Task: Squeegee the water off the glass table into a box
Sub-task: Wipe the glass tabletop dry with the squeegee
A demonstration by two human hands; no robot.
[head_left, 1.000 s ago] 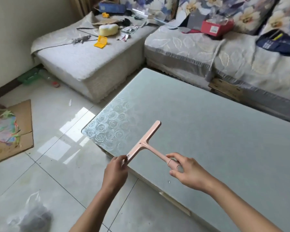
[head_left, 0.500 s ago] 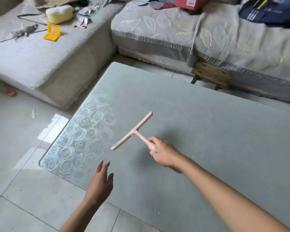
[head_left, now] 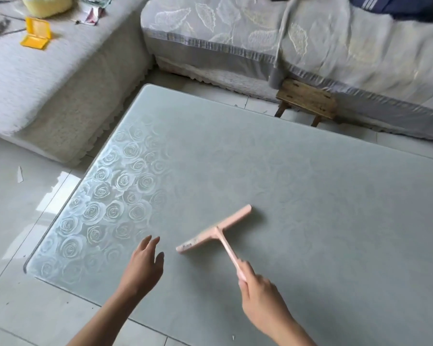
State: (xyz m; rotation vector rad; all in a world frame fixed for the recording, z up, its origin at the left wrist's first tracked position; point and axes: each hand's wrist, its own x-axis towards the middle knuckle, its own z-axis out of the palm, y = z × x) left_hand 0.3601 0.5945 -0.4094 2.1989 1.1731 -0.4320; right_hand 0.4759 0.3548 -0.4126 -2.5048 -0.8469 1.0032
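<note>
A pink T-shaped squeegee [head_left: 215, 231] lies with its blade down on the frosted glass table [head_left: 310, 196], near the table's front middle. My right hand [head_left: 260, 298] grips the end of its handle. My left hand [head_left: 143, 265] hovers over the glass just left of the blade, fingers straight and spread, holding nothing. A rose pattern is etched into the table's left end. No box is in view.
A cloth-covered sofa [head_left: 310, 41] runs along the far side, with a small wooden stool [head_left: 306, 99] between it and the table. A second covered seat [head_left: 35, 83] at the left carries a yellow case [head_left: 35, 33]. Tiled floor surrounds the table.
My left hand let go of the blade's end and now hovers with straight fingers. My right hand carried the squeegee inward over the table and set its blade onto the glass.
</note>
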